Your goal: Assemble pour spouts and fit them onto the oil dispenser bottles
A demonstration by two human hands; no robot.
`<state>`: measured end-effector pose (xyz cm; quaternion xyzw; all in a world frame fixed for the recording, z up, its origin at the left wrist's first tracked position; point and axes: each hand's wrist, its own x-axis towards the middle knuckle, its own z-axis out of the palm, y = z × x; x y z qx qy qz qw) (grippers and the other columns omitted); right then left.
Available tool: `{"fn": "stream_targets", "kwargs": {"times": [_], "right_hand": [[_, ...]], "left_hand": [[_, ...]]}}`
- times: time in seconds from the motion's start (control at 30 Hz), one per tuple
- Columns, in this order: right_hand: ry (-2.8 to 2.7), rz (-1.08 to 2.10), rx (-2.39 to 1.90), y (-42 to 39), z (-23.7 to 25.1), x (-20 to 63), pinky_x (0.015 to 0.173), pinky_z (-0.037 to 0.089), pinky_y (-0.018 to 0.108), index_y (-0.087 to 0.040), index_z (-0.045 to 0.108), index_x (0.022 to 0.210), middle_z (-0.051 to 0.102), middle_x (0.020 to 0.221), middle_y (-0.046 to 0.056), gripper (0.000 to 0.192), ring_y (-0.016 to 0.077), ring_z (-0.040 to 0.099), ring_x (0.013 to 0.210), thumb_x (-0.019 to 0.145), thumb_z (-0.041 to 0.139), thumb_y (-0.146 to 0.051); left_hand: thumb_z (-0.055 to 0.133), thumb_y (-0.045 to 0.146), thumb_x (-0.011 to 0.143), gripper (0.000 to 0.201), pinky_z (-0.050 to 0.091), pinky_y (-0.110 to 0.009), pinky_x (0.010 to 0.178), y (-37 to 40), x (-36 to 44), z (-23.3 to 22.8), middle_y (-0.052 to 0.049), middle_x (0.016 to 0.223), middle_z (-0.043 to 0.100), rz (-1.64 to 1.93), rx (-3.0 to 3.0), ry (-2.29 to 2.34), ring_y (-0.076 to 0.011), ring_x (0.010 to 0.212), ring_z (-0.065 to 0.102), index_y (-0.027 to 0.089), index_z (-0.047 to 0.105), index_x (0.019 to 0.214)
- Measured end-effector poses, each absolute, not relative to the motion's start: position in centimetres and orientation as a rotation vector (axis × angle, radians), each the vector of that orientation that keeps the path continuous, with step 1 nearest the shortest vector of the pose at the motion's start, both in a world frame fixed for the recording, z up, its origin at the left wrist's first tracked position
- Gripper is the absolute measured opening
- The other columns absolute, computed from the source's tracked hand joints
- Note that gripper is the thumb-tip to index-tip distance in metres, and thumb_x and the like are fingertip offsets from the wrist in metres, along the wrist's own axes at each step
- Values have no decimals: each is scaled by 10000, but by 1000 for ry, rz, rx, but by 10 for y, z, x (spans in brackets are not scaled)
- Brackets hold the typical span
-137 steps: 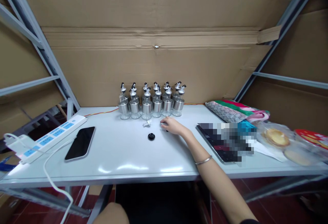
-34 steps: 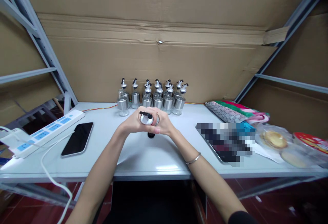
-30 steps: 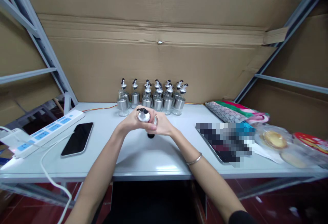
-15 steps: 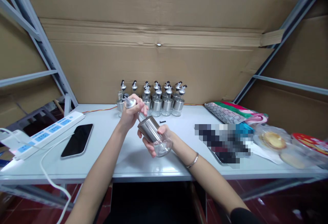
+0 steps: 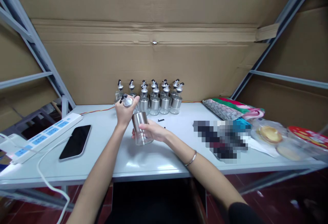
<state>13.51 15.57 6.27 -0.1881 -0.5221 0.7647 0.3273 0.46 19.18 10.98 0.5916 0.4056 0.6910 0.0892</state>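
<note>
A glass oil bottle (image 5: 140, 123) with a steel sleeve and a silver-and-black pour spout is in both my hands, tilted slightly to the left. My left hand (image 5: 125, 113) is closed around its neck, just under the spout. Lower down, my right hand (image 5: 153, 130) grips the sleeve and body from the right side. Behind them, several similar oil bottles (image 5: 154, 106) stand upright in rows, spouts on top. A small black piece (image 5: 161, 120) lies on the table to the right of the held bottle.
On the left of the white table (image 5: 102, 162) are a power strip (image 5: 48, 136), a white cable (image 5: 42, 176) and a phone (image 5: 75, 142). A patterned cloth bag (image 5: 225, 109), a blurred dark pile and a packed pastry (image 5: 271, 134) lie right. Cardboard (image 5: 143, 60) closes the back.
The held bottle has swung closer to upright, its base moving left and up. Both hands have shifted with it, still gripping. The view has turned slightly.
</note>
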Motion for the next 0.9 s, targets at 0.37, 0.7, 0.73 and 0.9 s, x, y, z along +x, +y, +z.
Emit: {"fn": "stream_targets", "kwargs": {"times": [0.37, 0.7, 0.73, 0.9], "right_hand": [[-1595, 1493, -678, 168, 36, 119, 839, 399, 294, -198, 445, 992, 474, 886, -23, 496, 118, 452, 810, 623, 763, -291], [-1480, 1336, -775, 177, 45, 124, 1013, 388, 374, -257, 442, 1244, 437, 1356, 64, 617, 202, 448, 1215, 667, 648, -188], [-1450, 1314, -794, 177, 47, 126, 1009, 397, 384, -265, 447, 1239, 404, 1397, 65, 613, 216, 425, 1252, 666, 656, -207], [-1351, 1226, -845, 178, 58, 137, 956, 444, 379, -254, 502, 1134, 438, 1372, 83, 468, 213, 499, 1194, 688, 645, -240]], "left_hand": [[590, 394, 767, 286, 297, -204, 516, 194, -3, 98, 45, 534, 484, 1873, 2315, 1386, -78, 477, 392, 181, 486, 606], [573, 357, 783, 195, 287, -242, 552, 205, -8, 86, -22, 586, 592, 1884, 2421, 1729, -165, 592, 541, 199, 601, 672], [570, 342, 786, 166, 305, -242, 566, 207, -8, 84, -31, 630, 620, 1866, 2395, 1754, -173, 626, 562, 200, 623, 717], [562, 286, 793, 239, 415, -251, 722, 216, -11, 78, -63, 974, 674, 1755, 2362, 1702, -204, 882, 628, 206, 654, 998]]}}
